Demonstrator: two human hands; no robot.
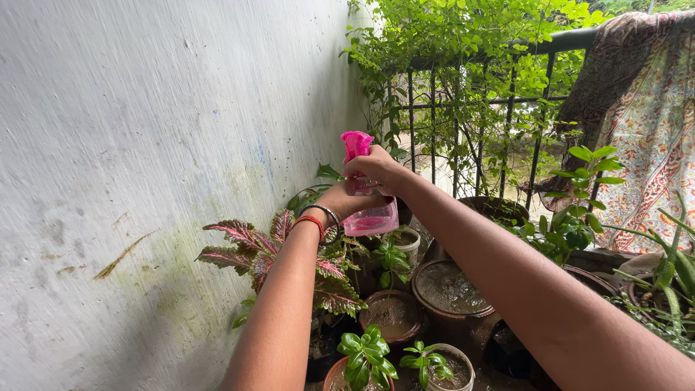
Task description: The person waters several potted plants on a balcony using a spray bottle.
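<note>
A pink spray bottle [371, 217] with a bright pink trigger head [355, 144] is held up in front of me over the potted plants. My left hand [340, 199], with bangles and a red thread on the wrist, grips the clear pink body from the left. My right hand [376, 170] wraps around the neck and trigger head from the right. Below the bottle grows a red-and-green coleus plant [260, 250].
A stained white wall [145, 181] runs along the left. Several clay pots [449, 289] with wet soil and small green plants [368, 355] stand below. A black metal railing [507, 108] with climbing leaves is ahead. A patterned cloth [644, 108] hangs over it at right.
</note>
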